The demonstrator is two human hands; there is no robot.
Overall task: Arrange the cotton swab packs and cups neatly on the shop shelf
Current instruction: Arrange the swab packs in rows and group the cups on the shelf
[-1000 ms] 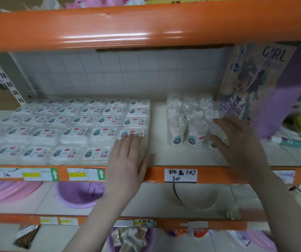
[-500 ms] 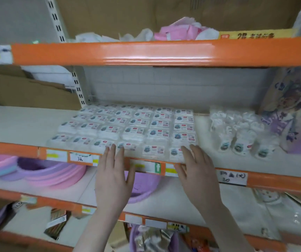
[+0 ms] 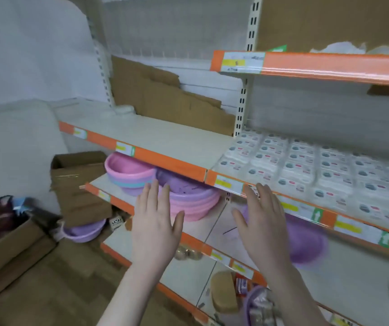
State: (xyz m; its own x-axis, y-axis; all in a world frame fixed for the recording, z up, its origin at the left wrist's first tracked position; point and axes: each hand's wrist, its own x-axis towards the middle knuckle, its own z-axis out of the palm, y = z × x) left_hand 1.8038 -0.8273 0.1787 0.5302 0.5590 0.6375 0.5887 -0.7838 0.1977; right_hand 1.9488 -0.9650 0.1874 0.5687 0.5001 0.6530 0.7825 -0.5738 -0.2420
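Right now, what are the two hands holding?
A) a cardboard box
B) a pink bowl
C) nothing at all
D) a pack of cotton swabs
C: the left hand and the right hand are both spread flat with straight fingers in front of the shelf, with nothing in them, and the cotton swab packs lie untouched.

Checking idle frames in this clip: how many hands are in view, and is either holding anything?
2. The left hand hovers open before the pink and purple basins; the right hand hovers open by the orange shelf edge. Neither holds anything.
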